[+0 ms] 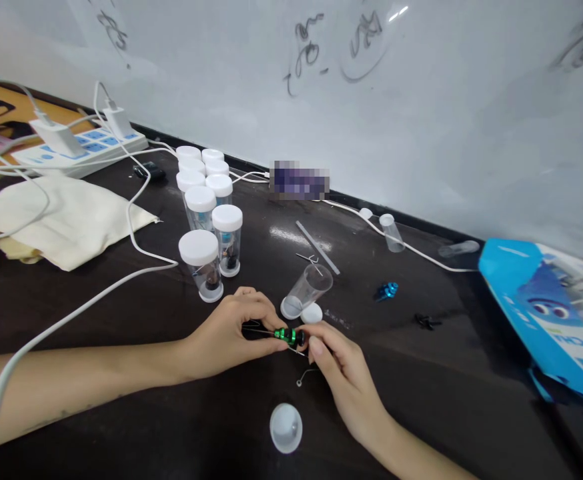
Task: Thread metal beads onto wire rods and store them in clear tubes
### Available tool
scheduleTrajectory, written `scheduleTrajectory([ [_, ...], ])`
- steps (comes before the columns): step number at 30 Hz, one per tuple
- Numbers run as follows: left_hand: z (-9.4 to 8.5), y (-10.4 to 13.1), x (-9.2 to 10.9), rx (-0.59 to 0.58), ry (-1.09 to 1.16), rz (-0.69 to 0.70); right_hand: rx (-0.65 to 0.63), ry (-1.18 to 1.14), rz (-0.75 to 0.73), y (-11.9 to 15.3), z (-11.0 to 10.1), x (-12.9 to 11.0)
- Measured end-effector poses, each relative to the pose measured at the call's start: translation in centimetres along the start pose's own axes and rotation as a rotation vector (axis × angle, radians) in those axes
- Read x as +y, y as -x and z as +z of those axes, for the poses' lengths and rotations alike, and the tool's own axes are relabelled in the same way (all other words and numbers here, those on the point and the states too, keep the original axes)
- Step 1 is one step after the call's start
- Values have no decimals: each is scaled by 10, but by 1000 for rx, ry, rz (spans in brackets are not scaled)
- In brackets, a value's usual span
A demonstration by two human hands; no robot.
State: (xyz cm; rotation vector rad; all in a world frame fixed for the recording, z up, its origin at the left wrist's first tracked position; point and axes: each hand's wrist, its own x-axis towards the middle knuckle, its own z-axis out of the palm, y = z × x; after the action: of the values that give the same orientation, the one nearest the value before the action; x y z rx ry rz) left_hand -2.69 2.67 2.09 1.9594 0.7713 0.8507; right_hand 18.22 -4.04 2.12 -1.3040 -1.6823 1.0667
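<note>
A small green-and-black metallic part point(288, 336) is held between the left hand point(236, 327) and the right hand point(344, 370) over a dark tabletop point(196, 427).

In the head view, shiny green bands and a black right end are shown on the part, which is held just in front of a clear plastic jar point(315, 288) and a round white lid point(312, 313). The far edge is bounded by a pale whiteboard point(436, 127); the left is crowded by white-lidded clear jars point(227, 243), and room is left between the right hand and a blue-and-white printed bag point(531, 293). The part is pinched by the left thumb and fingers, nearly closed; its black end is gripped by the right fingertips, drawn close together.
</note>
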Motion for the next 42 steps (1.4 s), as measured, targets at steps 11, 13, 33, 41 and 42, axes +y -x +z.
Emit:
scheduleTrajectory([
  [11,0,1,-1,7,8,9,-14,44,7,0,1,-2],
  [13,0,2,-1,11,11,9,-14,44,7,0,0,-2],
  [33,1,0,-1,19,16,16,-32,54,10,-1,1,-2],
  [41,0,1,0,8,23,3,-44,65,24,-1,1,-1],
  [42,0,1,0,7,23,4,-46,65,25,-1,1,-1],
])
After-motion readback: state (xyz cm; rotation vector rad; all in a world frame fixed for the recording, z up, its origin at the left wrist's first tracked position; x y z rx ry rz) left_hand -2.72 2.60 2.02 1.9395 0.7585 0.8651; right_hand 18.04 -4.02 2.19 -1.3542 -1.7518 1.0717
